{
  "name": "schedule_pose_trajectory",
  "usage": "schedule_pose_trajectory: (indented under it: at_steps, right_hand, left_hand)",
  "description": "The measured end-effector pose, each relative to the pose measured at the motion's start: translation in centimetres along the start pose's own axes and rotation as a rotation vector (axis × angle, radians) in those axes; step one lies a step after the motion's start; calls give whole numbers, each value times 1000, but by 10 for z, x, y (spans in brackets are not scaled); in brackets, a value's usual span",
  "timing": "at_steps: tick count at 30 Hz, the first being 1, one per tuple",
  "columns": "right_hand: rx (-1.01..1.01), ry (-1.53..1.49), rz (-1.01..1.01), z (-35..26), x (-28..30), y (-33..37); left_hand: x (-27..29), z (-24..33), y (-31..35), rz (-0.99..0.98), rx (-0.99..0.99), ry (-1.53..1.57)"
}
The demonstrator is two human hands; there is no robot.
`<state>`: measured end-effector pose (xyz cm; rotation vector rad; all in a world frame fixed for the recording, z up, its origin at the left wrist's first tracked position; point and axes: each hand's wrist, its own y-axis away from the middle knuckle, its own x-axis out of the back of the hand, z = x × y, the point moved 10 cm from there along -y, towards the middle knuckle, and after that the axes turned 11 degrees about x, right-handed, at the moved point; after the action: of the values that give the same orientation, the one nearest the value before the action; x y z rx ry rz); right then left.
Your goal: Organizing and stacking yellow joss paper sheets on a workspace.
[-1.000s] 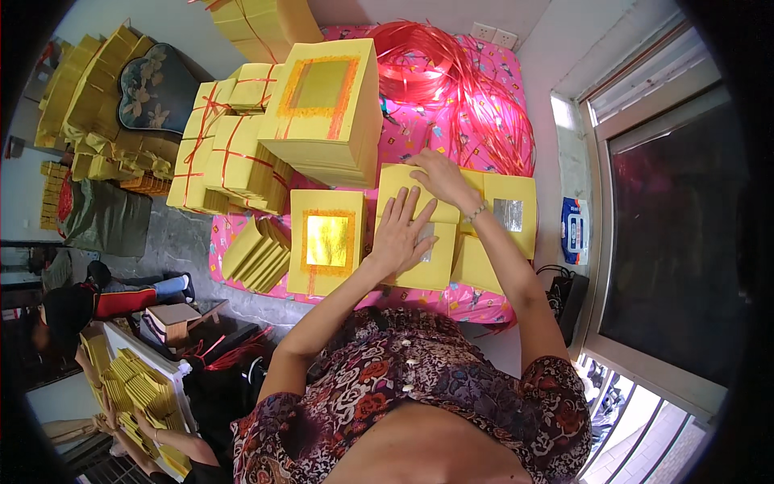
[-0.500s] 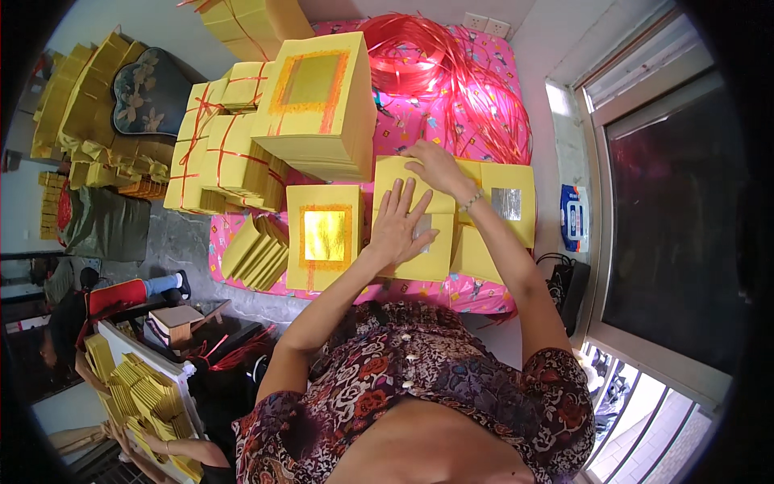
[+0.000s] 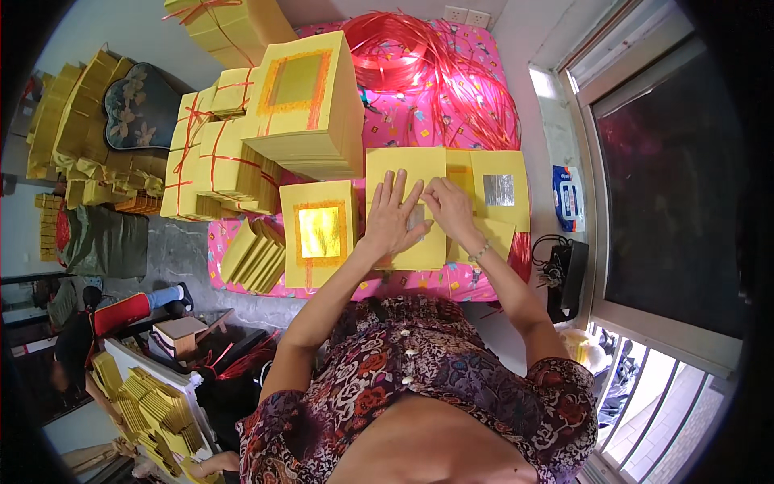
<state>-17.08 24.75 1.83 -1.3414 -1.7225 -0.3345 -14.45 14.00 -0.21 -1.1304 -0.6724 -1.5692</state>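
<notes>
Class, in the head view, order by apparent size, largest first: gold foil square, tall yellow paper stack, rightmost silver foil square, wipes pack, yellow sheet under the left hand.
1. Tall yellow paper stack
2. Yellow sheet under the left hand
3. Gold foil square and wipes pack: too alike to rank
4. Rightmost silver foil square

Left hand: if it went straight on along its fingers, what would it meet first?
Left hand would likely leave the yellow sheet, cross pink cloth, then meet the red coil; its height is unclear.
</notes>
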Motion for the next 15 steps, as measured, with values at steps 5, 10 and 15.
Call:
schedule_pose_trajectory:
  at_steps: [5, 10, 15]
  right_hand:
    - [30, 52, 89, -1, 3, 5]
    - [-11, -22, 132, 2, 2, 11]
    - [-26, -30, 148, 4, 4, 10]
  left_hand:
    - [-2, -9, 0, -74, -38, 45]
    - [8, -32, 9, -100, 16, -13]
    - [4, -33, 10, -89, 20, -4]
